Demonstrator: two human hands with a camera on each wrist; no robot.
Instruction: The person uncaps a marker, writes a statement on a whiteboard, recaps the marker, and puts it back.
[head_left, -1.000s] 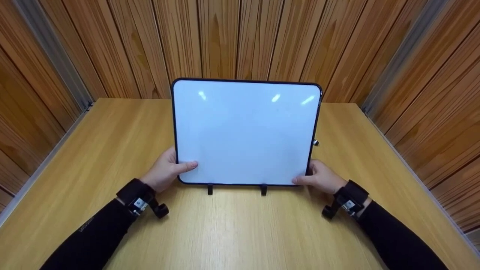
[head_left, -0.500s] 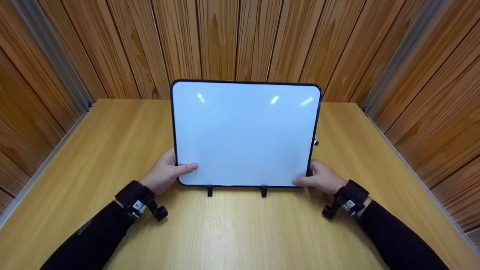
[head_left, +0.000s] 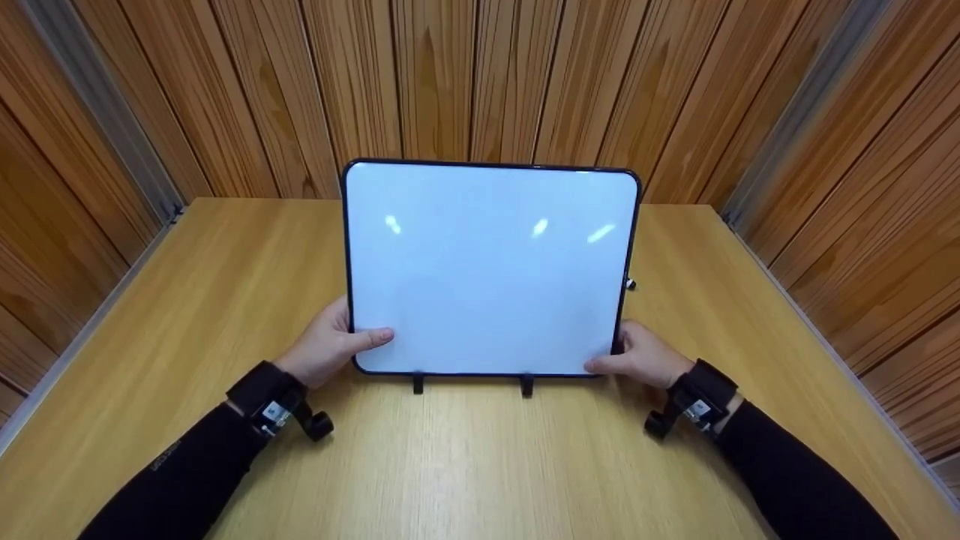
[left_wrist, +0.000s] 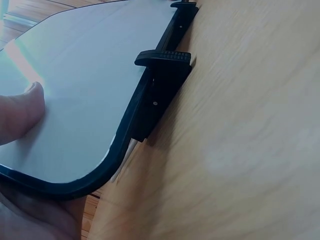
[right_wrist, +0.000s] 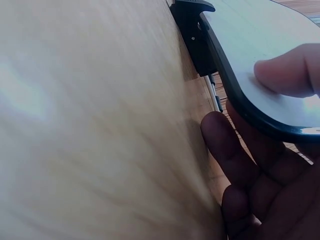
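Observation:
A small whiteboard point(head_left: 487, 270) with rounded corners and a thin black frame stands upright, leaning slightly back, at the middle of the table. Its lower edge sits in two black hooked feet point(head_left: 418, 383) of a stand, most of which is hidden behind the board. My left hand point(head_left: 322, 345) grips the lower left side, thumb on the white face and fingers behind. At the lower right corner, my right hand point(head_left: 641, 354) holds the board the same way. In the right wrist view its thumb point(right_wrist: 290, 70) lies on the face, with curled fingers point(right_wrist: 230, 145) beneath the frame.
A small black-and-white object point(head_left: 631, 284) pokes out behind the board's right edge. The wooden table point(head_left: 465, 472) reaches back to a wall of wood planks point(head_left: 439, 75), with plank walls at both sides. Ceiling lights reflect on the board.
The reflections slid down the board as its tilt changed slightly, and its lower edge shifted a little toward me. Both hands kept their hold; the left one moved slightly down and left.

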